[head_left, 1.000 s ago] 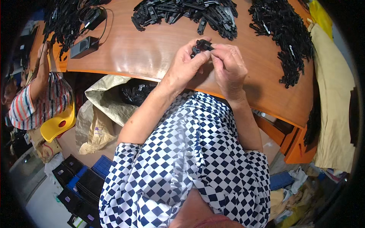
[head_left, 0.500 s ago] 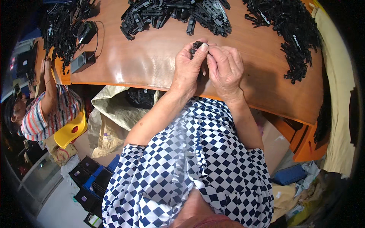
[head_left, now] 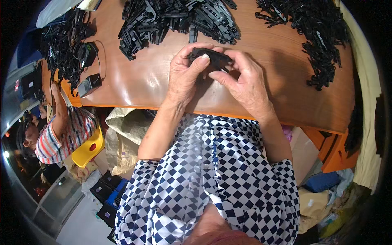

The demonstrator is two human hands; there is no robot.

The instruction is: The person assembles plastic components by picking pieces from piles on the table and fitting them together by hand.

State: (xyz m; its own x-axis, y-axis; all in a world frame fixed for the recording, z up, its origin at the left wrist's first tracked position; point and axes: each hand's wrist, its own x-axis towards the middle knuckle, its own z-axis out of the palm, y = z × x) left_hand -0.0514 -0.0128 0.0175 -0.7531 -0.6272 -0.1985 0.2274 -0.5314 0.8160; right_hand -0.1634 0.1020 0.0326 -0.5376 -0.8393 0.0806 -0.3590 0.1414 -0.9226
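Note:
Above the near edge of the wooden table [head_left: 151,81], both my hands hold a small black plastic part [head_left: 218,60] between them. My left hand [head_left: 185,73] grips its left end, with the thumb pressed on the near face. The right end sits between the fingers and thumb of my right hand [head_left: 249,79]. My fingers cover parts of it, so its full shape is hidden. Just beyond lies a large pile of black and grey plastic parts [head_left: 175,18].
More black parts form a heap [head_left: 322,36] on the right and another [head_left: 67,41] on the left. Two small black boxes with a cable, one an adapter-like block [head_left: 89,85], lie near the left heap. A person in a striped shirt [head_left: 67,132] works beside a yellow stool [head_left: 89,148].
My hands have moved slightly apart, and the black part now shows lengthwise between them. The view has shifted a little, so the table and piles sit differently.

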